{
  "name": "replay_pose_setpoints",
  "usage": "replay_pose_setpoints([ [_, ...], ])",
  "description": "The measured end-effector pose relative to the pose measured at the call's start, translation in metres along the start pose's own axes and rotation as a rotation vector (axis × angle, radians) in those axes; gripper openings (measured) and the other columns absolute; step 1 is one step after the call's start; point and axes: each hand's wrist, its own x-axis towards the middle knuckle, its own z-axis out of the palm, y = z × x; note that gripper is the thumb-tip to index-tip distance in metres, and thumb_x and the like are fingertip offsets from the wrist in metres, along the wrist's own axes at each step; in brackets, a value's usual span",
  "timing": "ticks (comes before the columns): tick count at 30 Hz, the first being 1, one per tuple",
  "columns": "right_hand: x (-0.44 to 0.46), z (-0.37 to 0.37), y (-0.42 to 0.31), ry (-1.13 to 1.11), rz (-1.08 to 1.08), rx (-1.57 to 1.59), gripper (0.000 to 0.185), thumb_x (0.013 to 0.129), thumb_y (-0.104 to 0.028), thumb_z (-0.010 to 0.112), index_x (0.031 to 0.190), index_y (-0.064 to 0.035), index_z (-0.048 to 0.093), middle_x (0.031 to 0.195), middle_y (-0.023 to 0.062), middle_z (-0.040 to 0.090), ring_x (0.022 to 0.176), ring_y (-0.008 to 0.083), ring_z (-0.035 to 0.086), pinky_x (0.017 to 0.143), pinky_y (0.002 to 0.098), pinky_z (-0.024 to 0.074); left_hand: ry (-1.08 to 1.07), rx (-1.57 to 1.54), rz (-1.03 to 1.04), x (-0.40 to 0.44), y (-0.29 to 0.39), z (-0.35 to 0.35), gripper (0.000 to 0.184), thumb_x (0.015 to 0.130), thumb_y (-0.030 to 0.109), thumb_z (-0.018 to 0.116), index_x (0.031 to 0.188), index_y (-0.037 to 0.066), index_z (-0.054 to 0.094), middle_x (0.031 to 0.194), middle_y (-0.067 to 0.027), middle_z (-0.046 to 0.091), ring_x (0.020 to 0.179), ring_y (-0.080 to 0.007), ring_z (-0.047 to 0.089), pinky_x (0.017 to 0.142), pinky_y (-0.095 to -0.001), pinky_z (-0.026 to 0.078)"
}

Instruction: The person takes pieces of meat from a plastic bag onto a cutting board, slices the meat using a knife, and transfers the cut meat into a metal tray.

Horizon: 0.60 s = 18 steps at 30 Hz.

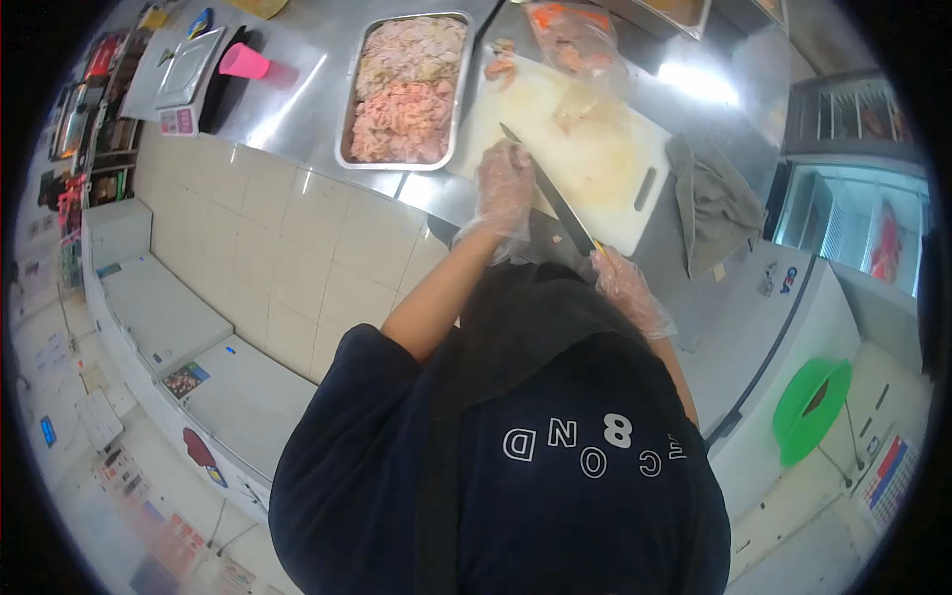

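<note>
My left hand (506, 183), in a clear plastic glove, is closed at the near left edge of the white cutting board (620, 149), beside the blade's tip; what its curled fingers hold, if anything, is hidden. In my right hand (631, 290), also gloved, is the handle of a long knife (562, 206). Its blade slants across the board's near edge, pointing away and left. Small meat pieces (501, 69) lie at the board's far left corner. A plastic bag with orange-pink meat (575, 40) rests at its far edge.
A metal tray (344, 149) of chopped pale and pink meat stands left of the board. Further left are a pink cup (245, 62) and a scale (188, 74). A grey cloth (709, 203) lies right of the board. Metal containers (674, 12) stand at the back.
</note>
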Motion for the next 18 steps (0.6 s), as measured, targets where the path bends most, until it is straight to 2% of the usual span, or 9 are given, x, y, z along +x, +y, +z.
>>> replay_pose_setpoints([
  [4, 0.005, -0.004, -0.025, -0.023, -0.032, 0.009, 0.029, 0.108, -0.030, 0.050, 0.109, -0.0024, 0.060, 0.082, 0.0304, 0.063, 0.081, 0.0529, 0.061, 0.071, 0.0583, 0.0451, 0.087, -0.287, -0.245, 0.005, -0.006, -0.009, 0.026, 0.094, 0.025, 0.067, 0.107, 0.002, 0.068, 0.098, -0.0224, 0.070, 0.095, -0.0398, 0.067, 0.087, -0.0495, 0.052],
  [6, 0.005, -0.014, -0.052, -0.079, 0.027, -0.021, 0.029, 0.107, -0.028, 0.053, 0.115, -0.0016, 0.061, 0.084, 0.0272, 0.063, 0.080, 0.0477, 0.062, 0.073, 0.0551, 0.0487, 0.159, -0.177, -0.170, 0.016, -0.009, -0.031, 0.025, 0.095, 0.024, 0.064, 0.106, 0.002, 0.070, 0.098, -0.0214, 0.071, 0.092, -0.0367, 0.069, 0.087, -0.0475, 0.052],
  [7, 0.007, -0.012, -0.054, -0.068, 0.031, -0.025, 0.029, 0.107, -0.028, 0.053, 0.115, -0.0016, 0.061, 0.084, 0.0272, 0.063, 0.080, 0.0477, 0.062, 0.073, 0.0551, 0.0487, 0.164, -0.126, -0.116, 0.029, -0.008, -0.053, 0.025, 0.096, 0.023, 0.063, 0.099, 0.001, 0.074, 0.085, -0.0178, 0.073, 0.079, -0.0283, 0.072, 0.075, -0.0413, 0.055],
  [8, 0.010, -0.008, -0.052, 0.048, -0.333, -0.198, 0.029, 0.107, -0.028, 0.054, 0.116, -0.0012, 0.061, 0.086, 0.0261, 0.064, 0.079, 0.0452, 0.062, 0.073, 0.0537, 0.0496, 0.225, -0.287, -0.244, 0.033, -0.006, -0.069, 0.022, 0.092, 0.019, 0.061, 0.095, 0.000, 0.072, 0.087, -0.0190, 0.073, 0.083, -0.0290, 0.069, 0.083, -0.0442, 0.053],
  [9, 0.014, -0.005, -0.050, 0.164, -0.698, -0.376, 0.030, 0.107, -0.028, 0.055, 0.118, -0.0007, 0.061, 0.089, 0.0250, 0.064, 0.079, 0.0427, 0.062, 0.073, 0.0524, 0.0504, 0.400, -0.331, -0.078, 0.035, -0.023, -0.074, 0.023, 0.091, 0.019, 0.060, 0.092, -0.001, 0.072, 0.088, -0.0197, 0.072, 0.085, -0.0325, 0.068, 0.083, -0.0459, 0.052],
  [12, 0.026, -0.003, -0.048, 0.073, -0.556, -0.268, 0.028, 0.108, -0.026, 0.052, 0.115, -0.0001, 0.060, 0.084, 0.0189, 0.067, 0.074, 0.0381, 0.066, 0.069, 0.0465, 0.0531, 0.187, -0.094, -0.268, 0.049, -0.020, -0.122, 0.024, 0.091, 0.020, 0.060, 0.094, -0.001, 0.071, 0.094, -0.0202, 0.070, 0.088, -0.0358, 0.065, 0.084, -0.0477, 0.051],
  [14, 0.026, -0.004, -0.054, 0.035, -0.329, -0.107, 0.028, 0.109, -0.026, 0.051, 0.112, 0.0001, 0.059, 0.079, 0.0157, 0.067, 0.069, 0.0344, 0.068, 0.066, 0.0421, 0.0535, 0.529, 0.452, 0.214, 0.051, -0.046, -0.115, 0.022, 0.091, 0.021, 0.060, 0.094, 0.002, 0.071, 0.095, -0.0192, 0.068, 0.095, -0.0375, 0.062, 0.087, -0.0481, 0.050],
  [16, 0.015, -0.017, -0.066, -0.029, -0.060, 0.053, 0.032, 0.109, -0.031, 0.052, 0.115, -0.0001, 0.060, 0.078, 0.0206, 0.064, 0.073, 0.0368, 0.065, 0.069, 0.0497, 0.0512, 0.597, 0.448, 0.226, 0.055, -0.033, -0.111, 0.020, 0.092, 0.021, 0.060, 0.096, 0.004, 0.070, 0.100, -0.0180, 0.067, 0.101, -0.0351, 0.062, 0.088, -0.0467, 0.050],
  [18, 0.010, -0.013, -0.033, 0.091, -0.018, 0.107, 0.033, 0.108, -0.031, 0.052, 0.112, -0.0002, 0.060, 0.075, 0.0194, 0.064, 0.070, 0.0356, 0.066, 0.068, 0.0481, 0.0509, 0.326, 0.205, 0.144, 0.067, 0.000, -0.085, 0.019, 0.091, 0.018, 0.063, 0.101, 0.005, 0.072, 0.113, -0.0128, 0.071, 0.106, -0.0345, 0.066, 0.094, -0.0462, 0.052],
])
